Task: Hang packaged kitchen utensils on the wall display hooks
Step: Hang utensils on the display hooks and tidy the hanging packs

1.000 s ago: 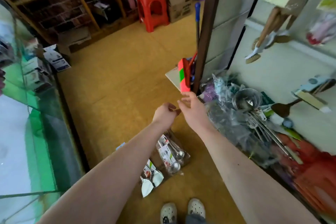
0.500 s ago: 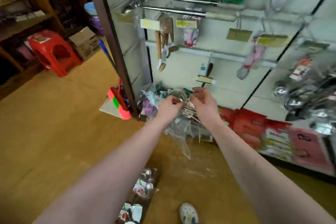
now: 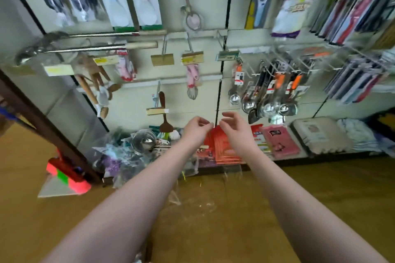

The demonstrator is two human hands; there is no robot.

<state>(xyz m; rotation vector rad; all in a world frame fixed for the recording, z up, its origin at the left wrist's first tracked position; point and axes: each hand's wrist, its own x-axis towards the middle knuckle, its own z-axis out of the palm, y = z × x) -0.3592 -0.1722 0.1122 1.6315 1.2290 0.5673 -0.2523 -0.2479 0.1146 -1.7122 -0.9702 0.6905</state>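
Both hands have come up off the heap of wrapped utensils (image 3: pixel 119 156) at the foot of the wall and are now held level before the lower display panel, just above a stack of red packets (image 3: pixel 224 147). View is blurred.

Left hand (image 3: pixel 195 129): fingers curled, thumb and forefinger closed together in a pinch on the top edge of a clear plastic bag (image 3: pixel 205 186). The bag hangs slack between the forearms; its contents cannot be made out.

Right hand (image 3: pixel 234 129): just beside the left, fingers curved, thumb apart from them. Whether it has hold of the bag cannot be told.

Packaged ladles (image 3: pixel 267 96) hang in a row from the wire hooks (image 3: pixel 265 70) up and to the right. A metal strainer (image 3: pixel 144 141) lies on the heap, left of the hands.
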